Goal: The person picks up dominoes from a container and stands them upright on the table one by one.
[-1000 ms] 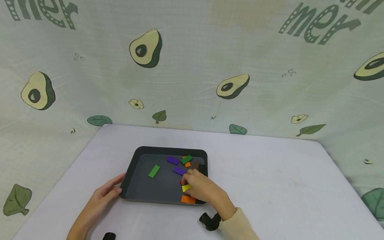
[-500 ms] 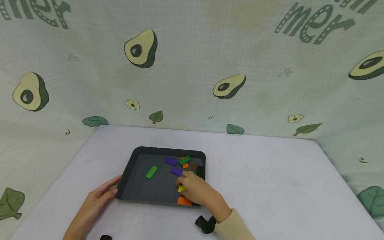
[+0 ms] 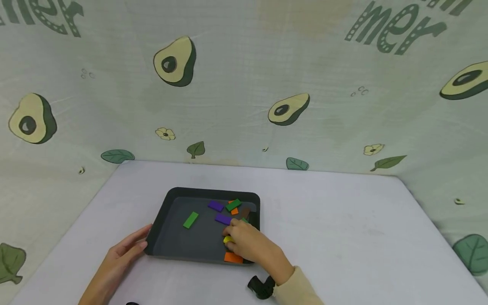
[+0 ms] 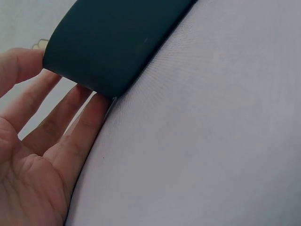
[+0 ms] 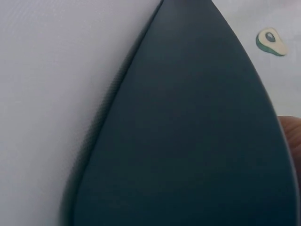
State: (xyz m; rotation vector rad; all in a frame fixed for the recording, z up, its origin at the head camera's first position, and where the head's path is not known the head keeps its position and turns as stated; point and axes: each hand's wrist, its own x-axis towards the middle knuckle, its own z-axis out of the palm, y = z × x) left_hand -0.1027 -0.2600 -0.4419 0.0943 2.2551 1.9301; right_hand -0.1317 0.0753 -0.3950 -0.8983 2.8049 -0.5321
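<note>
A dark grey tray lies on the white table, holding several flat rectangular blocks. My left hand rests against its near left corner, fingers extended; the left wrist view shows the fingertips touching the tray wall. Inside the tray's right part, my right hand pinches a small yellow block between thumb and fingers. An orange block lies just below that hand. Beyond it are a purple block and a brown one. The tray's outer wall hides most of the right hand in the right wrist view.
A light green block lies alone toward the tray's left. Near the far right corner, a dark green block overlaps orange pieces, beside another purple block. A black device sits by the right wrist. An avocado-print cloth hangs behind.
The yellow block shows less of its face between the right fingers, which have shifted slightly within the tray. The whole view drifts a little left; the left hand keeps its place at the tray corner.
</note>
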